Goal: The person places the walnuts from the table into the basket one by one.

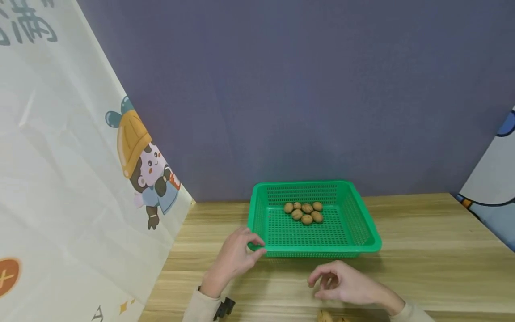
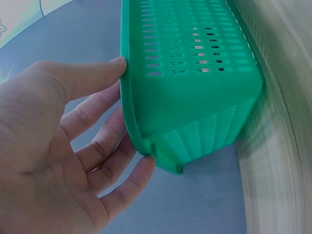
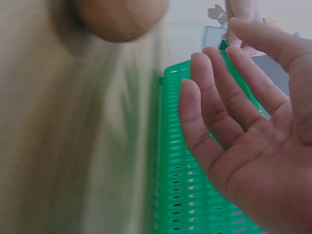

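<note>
A green plastic basket with slotted walls stands on the wooden table. Several walnuts lie grouped on its floor, toward the back. My left hand holds the rim at the near left corner; in the left wrist view the thumb lies on the near side of the rim, with fingers behind it. In front of the basket my right hand hovers with loosely bent fingers and nothing in them. Below that hand, two walnuts are cut off by the frame's bottom edge; one walnut appears in the right wrist view.
A dark grey-blue panel rises behind the table, close to the basket's back. On the left stands a white printed sheet with a cartoon figure. Another printed sheet borders the right side.
</note>
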### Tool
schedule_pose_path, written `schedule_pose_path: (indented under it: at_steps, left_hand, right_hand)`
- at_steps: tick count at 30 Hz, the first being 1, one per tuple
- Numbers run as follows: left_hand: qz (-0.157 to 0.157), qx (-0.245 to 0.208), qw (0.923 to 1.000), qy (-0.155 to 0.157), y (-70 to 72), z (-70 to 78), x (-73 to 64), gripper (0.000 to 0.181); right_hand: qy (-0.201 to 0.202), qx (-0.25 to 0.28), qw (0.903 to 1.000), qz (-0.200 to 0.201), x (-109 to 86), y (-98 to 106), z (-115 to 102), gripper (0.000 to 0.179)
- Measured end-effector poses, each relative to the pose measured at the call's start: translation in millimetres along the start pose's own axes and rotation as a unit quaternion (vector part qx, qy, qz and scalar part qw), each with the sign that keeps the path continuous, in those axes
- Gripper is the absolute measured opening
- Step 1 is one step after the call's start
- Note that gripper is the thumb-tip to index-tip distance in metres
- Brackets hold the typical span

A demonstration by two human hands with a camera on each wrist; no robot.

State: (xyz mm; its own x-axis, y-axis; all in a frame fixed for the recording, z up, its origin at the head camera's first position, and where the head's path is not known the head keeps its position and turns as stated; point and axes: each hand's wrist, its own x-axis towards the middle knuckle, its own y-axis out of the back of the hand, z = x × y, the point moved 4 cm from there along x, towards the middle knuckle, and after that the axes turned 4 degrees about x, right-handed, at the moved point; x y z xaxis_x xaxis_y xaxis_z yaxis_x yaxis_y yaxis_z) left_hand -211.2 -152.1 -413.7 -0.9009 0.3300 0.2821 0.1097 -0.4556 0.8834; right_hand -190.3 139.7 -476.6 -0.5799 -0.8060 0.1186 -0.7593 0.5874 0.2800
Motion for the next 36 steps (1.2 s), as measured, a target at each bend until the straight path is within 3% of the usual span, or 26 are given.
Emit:
schedule_pose_path:
  at_steps: [10,27,36]
  left_hand:
    - [0.004,-0.004,0.9999,-0.010,-0.4,-0.5,-1.5,0.013]
    - [0.000,-0.005,1.0000,-0.008,0.4,-0.8,-1.5,0.010]
    - [0.012,0.000,0.9998,-0.016,0.8,-1.1,-1.8,0.012]
  right_hand:
    - [-0.049,0.079,0.9954,-0.023,-25.5,-8.8,19.3,0.028]
    - [-0.137,0.138,0.9804,-0.035,-35.6,-17.5,20.5,0.033]
    - [-0.124,0.131,0.9823,-0.049,-34.2,-18.5,23.0,0.029]
